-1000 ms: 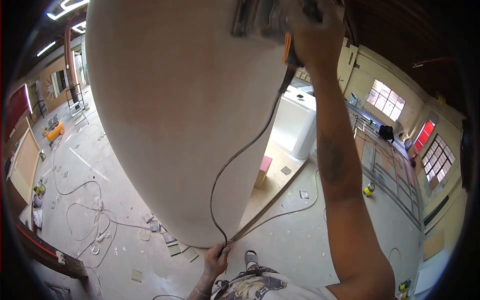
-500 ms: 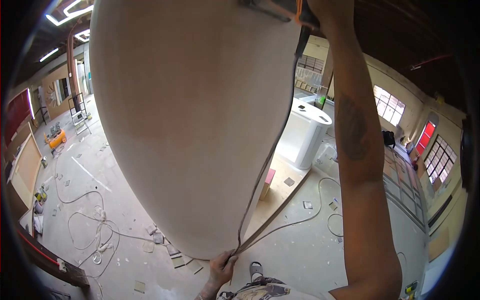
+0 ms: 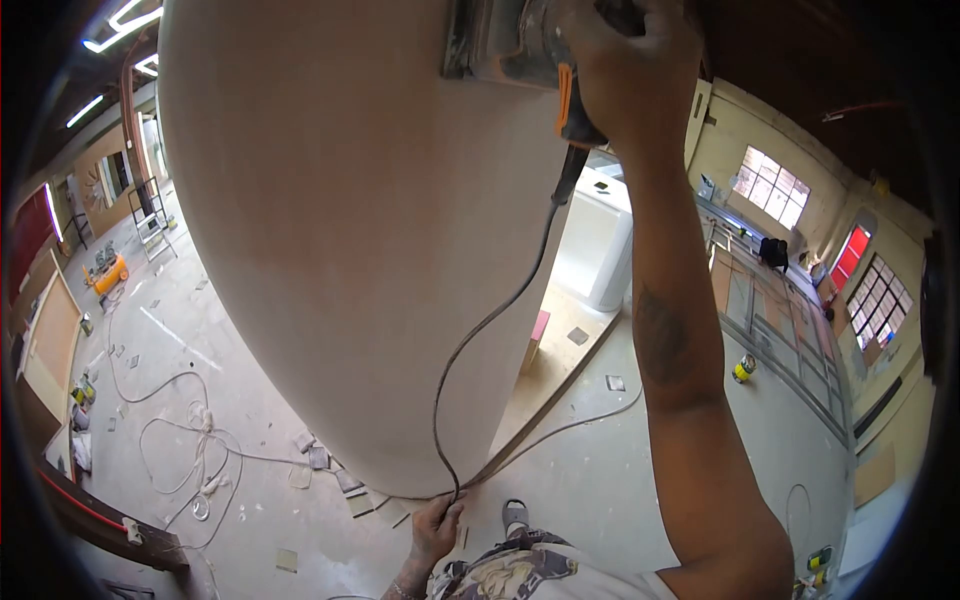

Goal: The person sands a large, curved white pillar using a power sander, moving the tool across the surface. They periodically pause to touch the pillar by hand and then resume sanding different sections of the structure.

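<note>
A large pale curved panel [image 3: 330,250] stands upright in front of me, tall and narrowing toward the floor. High on its right side, my right hand [image 3: 640,90] is closed around an electric sheet sander [image 3: 505,45], whose flat pad faces the panel. The top of the sander is partly cut off by the frame edge. From its rear a dark power cord [image 3: 437,400] hangs in a loose curve across the panel. Down by the panel's lower end, my left hand [image 3: 435,530] grips that cord.
Tangled cables [image 3: 205,435] and scattered sandpaper pieces lie on the dusty floor. A white rounded cabinet [image 3: 590,250] stands behind the panel at right. An orange compressor [image 3: 108,272] and a stepladder [image 3: 150,225] are at far left. Metal frames [image 3: 770,310] lean along the right wall.
My right hand and the sander have come lower and left, further into view over the panel. The cord has gone from nearly taut to slack. My left hand has shifted slightly left.
</note>
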`<state>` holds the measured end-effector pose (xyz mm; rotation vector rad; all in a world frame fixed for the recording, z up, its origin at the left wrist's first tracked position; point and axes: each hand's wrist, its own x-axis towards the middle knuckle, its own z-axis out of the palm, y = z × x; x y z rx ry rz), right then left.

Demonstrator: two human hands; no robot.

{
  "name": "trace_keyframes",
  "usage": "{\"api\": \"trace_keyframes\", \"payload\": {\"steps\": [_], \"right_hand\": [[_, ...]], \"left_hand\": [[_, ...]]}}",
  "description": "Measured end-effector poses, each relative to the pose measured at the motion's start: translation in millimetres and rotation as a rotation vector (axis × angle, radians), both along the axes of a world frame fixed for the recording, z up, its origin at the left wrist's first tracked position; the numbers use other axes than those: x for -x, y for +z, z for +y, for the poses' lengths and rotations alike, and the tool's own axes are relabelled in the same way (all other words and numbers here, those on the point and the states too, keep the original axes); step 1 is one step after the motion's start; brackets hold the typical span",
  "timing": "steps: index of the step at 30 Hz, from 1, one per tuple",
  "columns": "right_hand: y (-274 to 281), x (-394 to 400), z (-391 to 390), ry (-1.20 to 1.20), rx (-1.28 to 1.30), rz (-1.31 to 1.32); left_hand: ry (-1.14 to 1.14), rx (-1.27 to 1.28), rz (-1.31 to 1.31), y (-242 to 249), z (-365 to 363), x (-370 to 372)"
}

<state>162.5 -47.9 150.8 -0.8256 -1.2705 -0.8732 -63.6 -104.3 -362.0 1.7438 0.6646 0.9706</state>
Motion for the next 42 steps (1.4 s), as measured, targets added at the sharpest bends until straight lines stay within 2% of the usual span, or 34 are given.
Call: {"api": "trace_keyframes", "payload": {"steps": [3,8,11,17,20,24,29,35,36,38,40,42], "right_hand": [[-30,-14,11,0.008,-0.075,-0.079],[-87,-18,0,-0.057,0.017,-0.036],[-124,-25,1,-0.159,-0.029,-0.111],[-213,-20,-14,-0.119,0.152,0.044],[-239,-19,-15,-0.088,0.154,0.036],[-210,-22,-13,-0.129,0.112,0.002],[-118,-35,-2,-0.123,-0.058,-0.041],[-12,-26,0,-0.061,-0.092,0.061],[9,-51,16,-0.401,0.110,0.002],[32,-58,18,-0.501,0.229,0.008],[54,-14,-9,-0.023,0.062,0.139],[66,-15,-7,-0.024,0.027,0.094]], "left_hand": [[0.017,0.046,0.037,-10,-3,8],[0.038,0.095,0.072,-26,-6,19],[0.044,0.135,0.096,-33,-11,25],[0.041,0.157,0.173,-43,-11,31],[0.054,0.158,0.194,-54,-8,34],[0.043,0.130,0.231,-57,-3,32],[0.008,0.147,0.156,-28,-6,24],[-0.009,0.066,0.030,-4,-7,12],[-0.021,0.060,0.038,-3,-6,11],[-0.045,0.045,0.052,0,-5,10],[-0.051,0.033,0.024,10,-5,9],[-0.052,-0.007,-0.002,21,-3,5]]}}
